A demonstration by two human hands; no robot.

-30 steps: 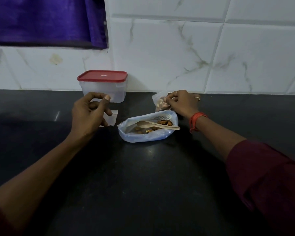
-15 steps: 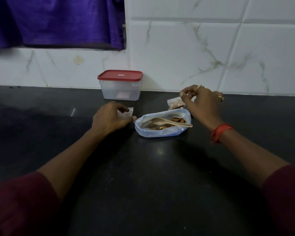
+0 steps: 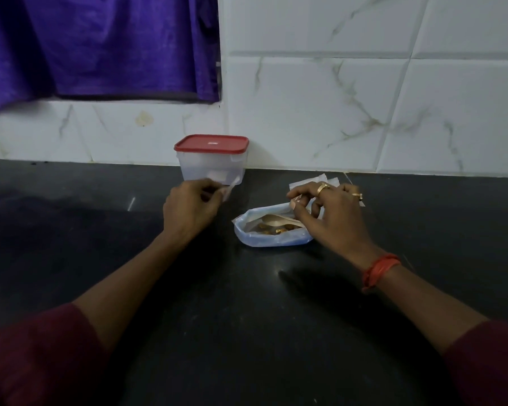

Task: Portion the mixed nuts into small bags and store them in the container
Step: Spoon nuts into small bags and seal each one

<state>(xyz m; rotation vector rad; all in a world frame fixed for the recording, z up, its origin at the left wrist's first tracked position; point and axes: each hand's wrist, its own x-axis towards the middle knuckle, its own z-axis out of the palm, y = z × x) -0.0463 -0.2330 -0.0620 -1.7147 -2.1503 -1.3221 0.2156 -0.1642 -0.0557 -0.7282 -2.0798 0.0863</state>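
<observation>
A clear container (image 3: 206, 167) with a red lid stands shut against the tiled wall. In front of it, my left hand (image 3: 189, 210) pinches a small empty clear bag (image 3: 228, 189) between thumb and fingers. The large blue-tinted bag of mixed nuts (image 3: 272, 240) lies open on the black counter with a pale spoon (image 3: 274, 221) resting inside. My right hand (image 3: 333, 213) hovers over that bag's right end, fingers loosely curled near the rim and spoon handle, with nothing plainly held. A small bag (image 3: 310, 180) lies behind the right hand, mostly hidden.
The black counter (image 3: 247, 317) stretches wide to the left, right and front. A white marble-pattern tiled wall (image 3: 335, 112) closes off the back. A purple curtain (image 3: 100, 45) hangs at the upper left, above the counter.
My right hand let go of the small filled bag and came forward over the big bag. My left hand lifted the empty small bag off the counter toward the container.
</observation>
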